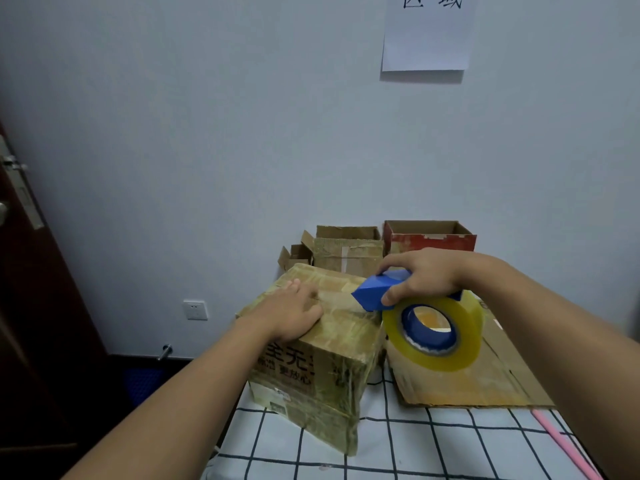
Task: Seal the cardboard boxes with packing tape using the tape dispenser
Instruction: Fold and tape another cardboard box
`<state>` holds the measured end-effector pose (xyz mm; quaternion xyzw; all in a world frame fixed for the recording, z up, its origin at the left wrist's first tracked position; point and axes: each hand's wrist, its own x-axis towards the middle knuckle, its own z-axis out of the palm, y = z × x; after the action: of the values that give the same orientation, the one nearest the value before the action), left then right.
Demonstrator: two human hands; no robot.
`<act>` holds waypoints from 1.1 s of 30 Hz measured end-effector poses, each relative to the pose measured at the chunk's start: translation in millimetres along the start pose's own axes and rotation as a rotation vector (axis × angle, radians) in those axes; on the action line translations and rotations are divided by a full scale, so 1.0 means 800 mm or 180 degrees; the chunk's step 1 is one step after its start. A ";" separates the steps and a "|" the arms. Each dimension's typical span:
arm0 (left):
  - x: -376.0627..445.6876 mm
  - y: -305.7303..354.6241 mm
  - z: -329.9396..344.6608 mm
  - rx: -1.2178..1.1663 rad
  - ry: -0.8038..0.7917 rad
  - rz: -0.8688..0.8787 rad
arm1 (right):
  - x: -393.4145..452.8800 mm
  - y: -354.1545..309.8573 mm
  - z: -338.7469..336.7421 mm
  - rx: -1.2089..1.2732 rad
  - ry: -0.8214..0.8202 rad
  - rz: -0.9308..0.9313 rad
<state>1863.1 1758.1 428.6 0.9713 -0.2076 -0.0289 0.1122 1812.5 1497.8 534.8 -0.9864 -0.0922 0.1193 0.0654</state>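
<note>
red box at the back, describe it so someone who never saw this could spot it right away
Follow the checked tablecloth back to the wall. Open cardboard boxes stand there in a row; the red box is the rightmost, under the paper sign. Its neighbours are plain brown; only it has red sides.

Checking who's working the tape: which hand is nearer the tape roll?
Right. The right hand grips the blue dispenser just above the tape roll; the left hand lies flat on the box, farther left.
</note>
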 end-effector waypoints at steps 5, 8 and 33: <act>-0.004 -0.001 0.000 0.0037 0.0023 0.0115 | -0.006 0.006 0.002 0.0232 0.0332 -0.0145; -0.005 0.000 -0.004 0.0001 0.0132 0.0303 | -0.009 0.009 0.011 0.0304 0.0352 -0.0147; -0.068 0.085 0.005 0.0137 -0.0594 0.0631 | -0.084 -0.016 0.093 0.0661 0.1246 0.0213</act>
<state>1786.2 1719.3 440.7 0.9413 -0.3127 -0.1035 0.0738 1728.0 1505.0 480.0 -0.9812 -0.0322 -0.0635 0.1793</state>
